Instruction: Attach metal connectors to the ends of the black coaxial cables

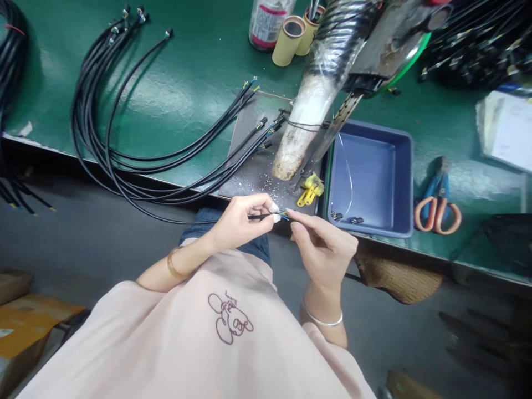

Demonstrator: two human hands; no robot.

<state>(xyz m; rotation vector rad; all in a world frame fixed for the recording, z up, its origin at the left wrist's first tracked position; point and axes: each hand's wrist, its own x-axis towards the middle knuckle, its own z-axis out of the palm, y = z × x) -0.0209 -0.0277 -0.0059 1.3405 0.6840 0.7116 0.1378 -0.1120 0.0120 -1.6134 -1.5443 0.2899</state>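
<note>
In my left hand (239, 224) is the end of a black cable (193, 222), pinched between thumb and fingers. White coverings wrap the fingertips of that hand. Short blue and yellow wires (284, 215) stick out of the cable end. My right hand (328, 244) meets these wires from the right, index finger and thumb drawn together at their tips. Whatever lies between those fingertips is too small to make out. Other black cables (174, 160) of the same kind lie looped on the bench to the left, several with coloured wire ends.
A soldering-like fixture with a wrapped tube (307, 116) hangs over a dark mat (245, 130). Nearby are a yellow cutter-shaped piece (310, 191), a blue tray (409, 183) holding small black connectors (356, 220), and orange-handled pliers (436, 213). Papers (509, 130) lie at right; the bench edge runs before me.
</note>
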